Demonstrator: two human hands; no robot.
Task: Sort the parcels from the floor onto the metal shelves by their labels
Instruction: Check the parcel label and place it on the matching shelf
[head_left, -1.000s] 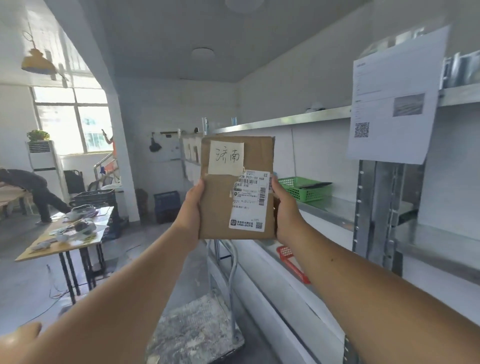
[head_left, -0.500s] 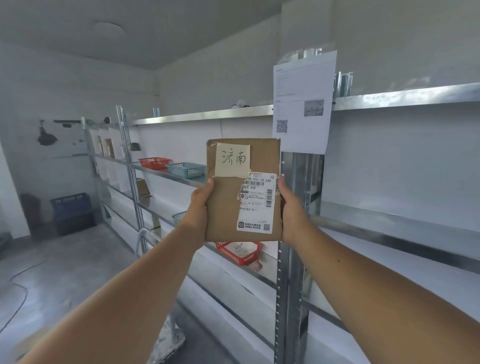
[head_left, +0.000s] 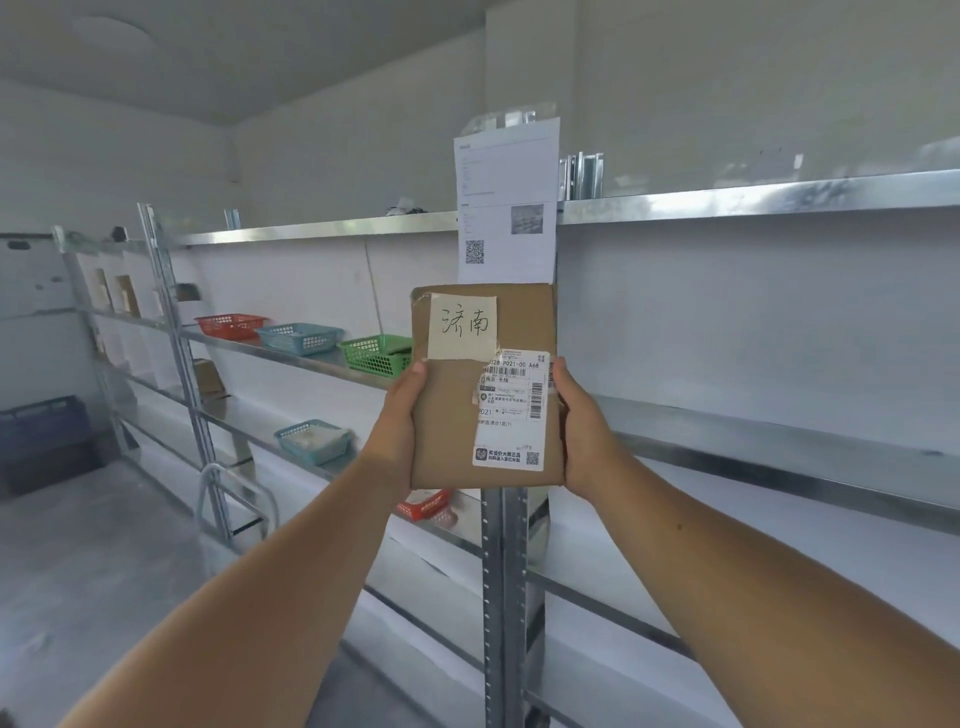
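A: Where is the parcel (head_left: 470, 415) right now?

B: Upright in the air between both hands, in front of the metal shelves (head_left: 727, 200) — not resting on any of them. The left hand (head_left: 400, 415) clamps its left edge and the right hand (head_left: 582, 431) its right edge, thumbs on the front face. The fingers behind it are hidden.

A: How will it handle?

B: My guess is light and fairly stiff: a flat brown cardboard pack that shows no sag though it's gripped only at the lower sides. Cardboard isn't slippery, but the glossy shipping label (head_left: 511, 410) beside the right thumb might be.

A: Best hold?

B: The bare side edges, as here — that leaves the handwritten note (head_left: 462, 327) above the thumbs readable. One hand at mid-edge should do for sliding it onto a shelf.
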